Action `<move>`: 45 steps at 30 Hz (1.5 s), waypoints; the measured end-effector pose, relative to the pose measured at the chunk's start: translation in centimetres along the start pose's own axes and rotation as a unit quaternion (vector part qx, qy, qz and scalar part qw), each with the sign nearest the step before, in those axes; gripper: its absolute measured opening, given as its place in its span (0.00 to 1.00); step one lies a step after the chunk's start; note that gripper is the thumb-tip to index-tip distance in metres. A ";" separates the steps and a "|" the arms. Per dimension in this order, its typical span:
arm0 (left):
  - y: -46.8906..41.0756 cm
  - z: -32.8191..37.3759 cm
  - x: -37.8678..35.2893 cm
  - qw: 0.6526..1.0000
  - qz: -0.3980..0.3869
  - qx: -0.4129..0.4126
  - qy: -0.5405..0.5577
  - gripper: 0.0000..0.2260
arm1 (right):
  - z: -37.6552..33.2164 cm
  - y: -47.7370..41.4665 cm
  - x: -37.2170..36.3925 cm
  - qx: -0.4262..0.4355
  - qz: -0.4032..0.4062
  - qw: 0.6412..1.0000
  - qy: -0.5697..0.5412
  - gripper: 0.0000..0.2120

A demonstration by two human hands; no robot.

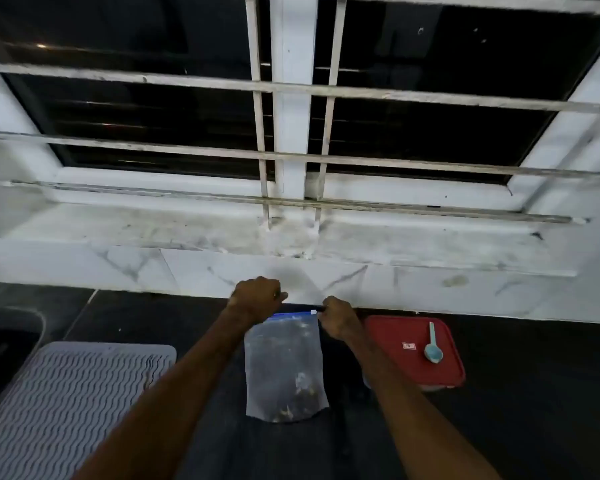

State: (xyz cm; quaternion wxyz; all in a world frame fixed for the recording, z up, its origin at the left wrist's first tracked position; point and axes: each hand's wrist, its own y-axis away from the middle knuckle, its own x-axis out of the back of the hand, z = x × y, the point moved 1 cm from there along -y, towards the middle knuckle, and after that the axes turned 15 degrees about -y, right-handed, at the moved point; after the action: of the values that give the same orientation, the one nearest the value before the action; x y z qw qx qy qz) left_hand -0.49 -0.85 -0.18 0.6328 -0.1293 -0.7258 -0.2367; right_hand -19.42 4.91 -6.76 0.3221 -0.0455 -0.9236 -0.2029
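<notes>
Where the two forearms rise from the bottom of the frame, a grey ribbed drying mat (70,403) lies at lower left on the dark counter (516,427). Between the arms, at centre, sits the clear zip bag (284,368), its bottom edge nearest the camera and some dark, crumbly contents gathered low inside. Whether it lies flat on the counter or hangs from the fingers, I cannot tell.

Further up, the left hand (257,299) is curled into a fist gripping the bag's top left corner. The right hand (336,322) pinches the top right corner, just beside the white slider (313,312) at that end of the blue track. Just right of it a red lid (416,351) carries a pale blue spoon (433,346). Beyond come the marbled tiled wall (187,271), the smudged window sill (118,226) and the white window bars (153,79) against dark glass.

The risk, as I judge it, is in the pull. If the two hands tug apart unevenly, the slider may jam or ride off the track's end. If the mouth is not fully sealed and the bag tips, the contents would spill onto the counter. A loosened left grip would let the top fold, so the track buckles.
</notes>
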 end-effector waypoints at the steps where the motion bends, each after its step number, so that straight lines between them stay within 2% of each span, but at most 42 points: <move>1: -0.3 0.3 -0.5 1.000 -0.020 -0.005 0.012 0.17 | 0.2 -0.4 -0.5 -0.002 -0.003 1.000 -0.002 0.14; 5: -1.3 1.2 -4.1 0.997 -0.050 -0.011 0.058 0.15 | 2.0 -2.4 -2.6 -0.008 0.003 1.000 -0.026 0.14; 8: -1.9 1.2 -6.1 0.996 -0.045 -0.003 0.075 0.13 | 3.1 -3.5 -3.6 0.004 0.022 0.999 -0.037 0.13; 11: -2.5 1.3 -7.4 0.995 -0.057 0.004 0.080 0.14 | 4.0 -4.4 -4.1 0.012 0.045 0.998 -0.053 0.09; 14: -2.8 1.2 -7.8 0.994 -0.056 0.003 0.098 0.13 | 4.4 -4.5 -4.2 0.022 0.074 0.991 -0.110 0.04; 17: -3.0 1.2 -7.5 0.992 -0.029 -0.001 0.124 0.12 | 4.2 -4.3 -4.1 0.025 0.073 0.981 -0.179 0.05; 20: -2.8 1.7 -6.0 0.991 -0.009 -0.014 0.133 0.13 | 3.1 -3.3 -2.7 0.054 0.075 0.968 -0.232 0.08; 24: -1.8 2.9 -3.6 0.989 0.016 -0.027 0.146 0.15 | 1.3 -1.3 -0.6 0.108 0.065 0.955 -0.267 0.04; 29: 0.4 4.2 0.0 0.984 0.054 -0.029 0.167 0.10 | -1.0 2.0 1.7 0.170 0.072 0.934 -0.308 0.02; 35: 4.1 4.9 3.6 0.967 0.127 -0.040 0.218 0.07 | -2.4 5.5 3.3 0.171 0.090 0.905 -0.380 0.03; 38: 5.3 5.3 4.8 0.969 0.127 -0.037 0.210 0.04 | -2.7 6.7 3.6 0.179 0.083 0.895 -0.400 0.05; 42: 6.3 5.7 5.6 0.978 0.103 -0.032 0.177 0.05 | -3.0 8.1 3.6 0.187 0.086 0.895 -0.395 0.04; 45: 6.8 5.8 6.3 0.982 0.111 -0.026 0.152 0.06 | -3.5 8.7 3.7 0.206 0.098 0.900 -0.371 0.12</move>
State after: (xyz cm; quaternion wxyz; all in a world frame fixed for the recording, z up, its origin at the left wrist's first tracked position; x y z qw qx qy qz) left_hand -3.17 7.19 6.70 0.7544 -0.1880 -0.5960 -0.2007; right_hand -18.47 11.24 1.02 -0.0232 -0.1401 -0.9883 0.0556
